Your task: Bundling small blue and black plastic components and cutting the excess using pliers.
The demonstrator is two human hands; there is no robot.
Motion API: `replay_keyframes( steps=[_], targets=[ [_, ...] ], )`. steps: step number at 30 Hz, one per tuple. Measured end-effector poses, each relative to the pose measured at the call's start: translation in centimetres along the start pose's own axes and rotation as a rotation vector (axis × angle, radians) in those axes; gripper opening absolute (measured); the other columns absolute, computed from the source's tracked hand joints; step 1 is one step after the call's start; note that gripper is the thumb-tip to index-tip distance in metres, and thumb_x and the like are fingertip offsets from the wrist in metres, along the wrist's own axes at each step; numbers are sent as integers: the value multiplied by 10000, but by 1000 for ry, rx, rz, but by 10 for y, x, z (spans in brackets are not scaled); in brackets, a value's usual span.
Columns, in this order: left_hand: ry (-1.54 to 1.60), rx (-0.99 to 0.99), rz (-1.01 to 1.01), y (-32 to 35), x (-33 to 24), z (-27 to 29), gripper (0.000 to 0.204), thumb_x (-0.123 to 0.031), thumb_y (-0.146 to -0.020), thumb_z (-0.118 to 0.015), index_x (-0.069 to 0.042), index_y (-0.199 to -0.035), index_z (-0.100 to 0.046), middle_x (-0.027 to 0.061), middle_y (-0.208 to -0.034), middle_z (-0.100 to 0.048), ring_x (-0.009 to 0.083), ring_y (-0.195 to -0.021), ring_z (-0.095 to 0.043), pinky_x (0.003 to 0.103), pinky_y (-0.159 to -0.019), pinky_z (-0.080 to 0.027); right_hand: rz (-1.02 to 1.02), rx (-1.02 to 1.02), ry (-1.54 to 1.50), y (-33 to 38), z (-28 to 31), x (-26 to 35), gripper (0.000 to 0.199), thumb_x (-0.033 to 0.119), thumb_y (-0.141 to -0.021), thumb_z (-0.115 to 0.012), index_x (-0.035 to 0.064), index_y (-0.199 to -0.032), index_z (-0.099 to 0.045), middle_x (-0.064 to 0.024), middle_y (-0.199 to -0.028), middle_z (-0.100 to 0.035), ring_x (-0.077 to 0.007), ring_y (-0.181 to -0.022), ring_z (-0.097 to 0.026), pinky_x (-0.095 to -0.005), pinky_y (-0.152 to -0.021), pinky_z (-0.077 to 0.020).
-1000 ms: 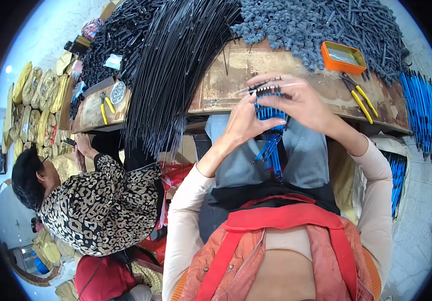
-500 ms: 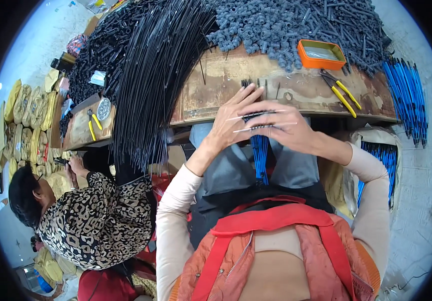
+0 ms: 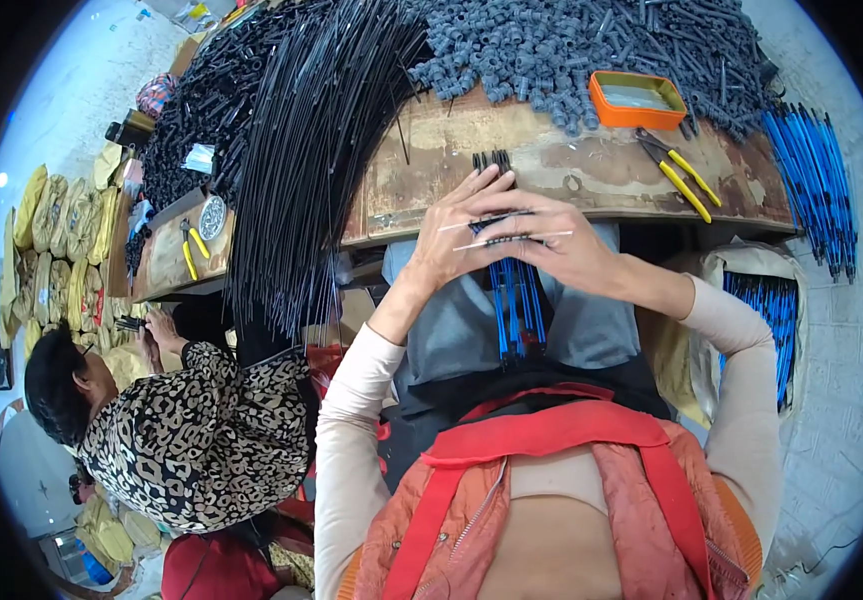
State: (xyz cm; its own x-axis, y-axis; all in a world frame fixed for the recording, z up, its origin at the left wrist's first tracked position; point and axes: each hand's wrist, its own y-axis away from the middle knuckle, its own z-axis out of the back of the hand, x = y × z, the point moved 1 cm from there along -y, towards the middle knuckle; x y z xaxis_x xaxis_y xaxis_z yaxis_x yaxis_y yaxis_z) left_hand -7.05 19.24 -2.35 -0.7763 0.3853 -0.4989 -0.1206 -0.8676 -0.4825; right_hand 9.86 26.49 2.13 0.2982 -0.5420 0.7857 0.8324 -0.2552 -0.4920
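Note:
At the table's front edge, my left hand (image 3: 448,232) and my right hand (image 3: 573,248) are together, closed around a bundle of slim blue rods (image 3: 511,305) with black ends. The blue lengths hang down over my lap, in two loose strands. Their black tips (image 3: 491,160) stick out past my left fingers over the table. A few thin pale and dark pins or wires (image 3: 516,238) lie crosswise at my fingers. How each finger grips is partly hidden.
Grey plastic fittings (image 3: 511,60) heap at the back of the wooden table (image 3: 441,150). Long black rods (image 3: 301,150) drape off its left. An orange box (image 3: 636,105) and yellow-handled pliers (image 3: 686,185) lie right. More blue rods (image 3: 813,190) hang at the right edge. A co-worker (image 3: 191,430) sits left.
The hanging blue rods have fanned from one tight bunch into two strands. Black tips that were spread along the table are now gathered by my left fingers. My hands have shifted slightly left.

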Motion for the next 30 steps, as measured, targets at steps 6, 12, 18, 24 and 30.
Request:
replay_keyframes(
  steps=[6, 12, 18, 24, 30],
  targets=[
    [-56, 0, 3, -1, -1, -8, 541, -268, -694, -789, -136, -1200, -649, 71, -1347, -569, 276, -1286, -491, 411, -1094, -391, 39, -36, 9, 12, -1, 4, 456, 17, -789, -722, 82, -1230, -625, -129, -1333, -548, -270, -1235, -518, -384, -1030, -426],
    [-114, -20, -34, 2, -1, -2, 488, -248, -698, -796, -151, -1160, -674, 61, -1344, -571, 277, -1283, -495, 414, -1090, -396, -359, -529, -205, 23, 76, -16, 447, 82, -858, -683, 53, -1283, -548, -130, -1265, -586, -212, -1130, -590, -316, -974, -446],
    [-93, -14, -45, -7, -6, -6, 503, -239, -689, -800, -144, -1167, -674, 68, -1351, -565, 271, -1292, -489, 415, -1092, -393, -354, -25, 890, -8, 237, -103, 179, 77, -801, -673, -22, -950, -684, -169, -905, -689, -258, -846, -682, -319, -753, -514],
    [-90, 10, -20, -4, -9, -4, 511, -249, -686, -804, -155, -1171, -675, 63, -1355, -563, 269, -1293, -488, 407, -1096, -389, -477, 274, 876, -22, 265, -112, 158, 90, -737, -675, -20, -842, -717, -195, -800, -690, -308, -730, -684, -352, -708, -524],
    [-94, 36, -8, 0, -4, -1, 550, -240, -676, -800, -149, -1198, -656, 67, -1389, -529, 279, -1321, -452, 409, -1111, -367, -394, 104, 1012, -28, 251, -92, 180, 89, -760, -673, -28, -892, -708, -155, -834, -699, -276, -772, -679, -324, -714, -522]
  ],
)
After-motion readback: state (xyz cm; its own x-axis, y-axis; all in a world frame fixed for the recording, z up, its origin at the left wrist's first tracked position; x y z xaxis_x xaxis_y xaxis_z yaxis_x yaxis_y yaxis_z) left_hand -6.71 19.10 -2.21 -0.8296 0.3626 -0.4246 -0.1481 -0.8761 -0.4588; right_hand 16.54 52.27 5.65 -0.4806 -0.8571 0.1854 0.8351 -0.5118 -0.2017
